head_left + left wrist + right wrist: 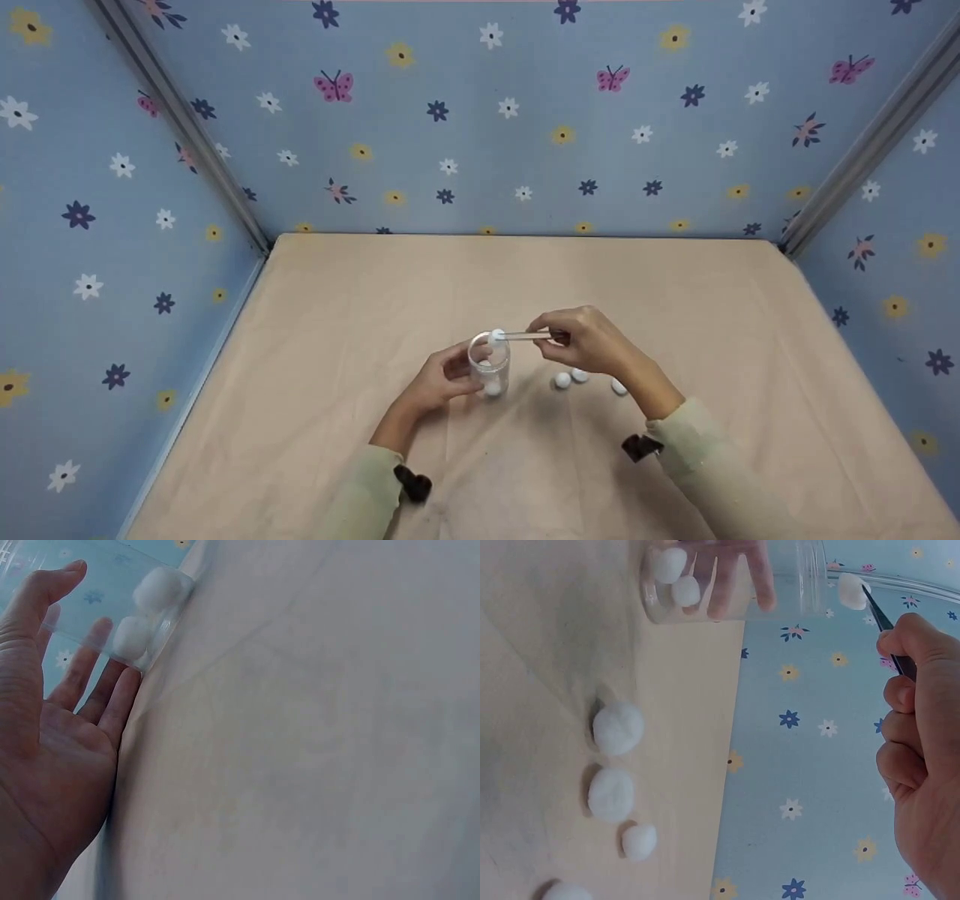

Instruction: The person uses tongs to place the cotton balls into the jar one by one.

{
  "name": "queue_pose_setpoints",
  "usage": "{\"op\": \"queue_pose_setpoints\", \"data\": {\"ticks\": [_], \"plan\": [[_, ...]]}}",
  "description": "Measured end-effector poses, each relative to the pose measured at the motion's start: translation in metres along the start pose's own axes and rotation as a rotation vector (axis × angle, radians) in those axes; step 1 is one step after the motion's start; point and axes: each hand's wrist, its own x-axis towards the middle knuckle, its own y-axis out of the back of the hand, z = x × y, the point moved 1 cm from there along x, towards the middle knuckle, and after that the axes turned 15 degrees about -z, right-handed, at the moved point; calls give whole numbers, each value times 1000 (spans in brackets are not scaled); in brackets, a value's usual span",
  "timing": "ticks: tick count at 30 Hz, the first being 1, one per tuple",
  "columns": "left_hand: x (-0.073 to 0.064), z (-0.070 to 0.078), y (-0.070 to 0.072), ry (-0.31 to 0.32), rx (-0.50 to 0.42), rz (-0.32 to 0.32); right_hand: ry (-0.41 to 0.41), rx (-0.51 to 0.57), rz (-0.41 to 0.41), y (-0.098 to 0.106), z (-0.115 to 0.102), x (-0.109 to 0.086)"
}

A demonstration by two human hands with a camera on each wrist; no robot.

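A clear jar point(480, 363) stands upright on the cloth, and my left hand point(441, 381) holds it from the left, thumb on the near side and fingers behind. Two cotton balls point(685, 591) lie at the bottom of the jar. Tweezers point(527, 337) are pinched in my right hand point(589, 341), which is raised to the right of the jar. Their tips grip another cotton ball point(853, 591), just over the jar's mouth. Below my right hand, several loose cotton balls point(618, 727) rest on the cloth.
A beige cloth point(360, 292) covers the table. Blue panels point(510, 150) printed with flowers and butterflies enclose the back and both sides, with grey metal posts point(187, 127) at the corners. Small black devices point(414, 484) are at both sleeves.
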Motion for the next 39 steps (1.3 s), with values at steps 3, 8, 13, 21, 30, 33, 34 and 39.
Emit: {"op": "queue_pose_setpoints", "data": {"ticks": [3,8,13,21,30,33,34,39], "plan": [[0,-1,0,2,5,0,-3,-1,2,0,0,0],[0,-1,0,-16,1,-16,-14,6,1,0,0,0],[1,-1,0,-29,0,-16,-23,3,-3,1,0,-1],[1,-3,0,-29,5,-11,-11,-5,20,1,4,-5],[0,-2,0,-29,4,-17,-14,-37,100,1,16,-18],[0,-1,0,-21,-2,-21,-29,-36,108,1,21,-23],[0,-1,0,-18,-3,-21,-34,-36,110,1,22,-25],[-1,-2,1,-4,2,-23,-53,-33,127,3,29,-34]]}}
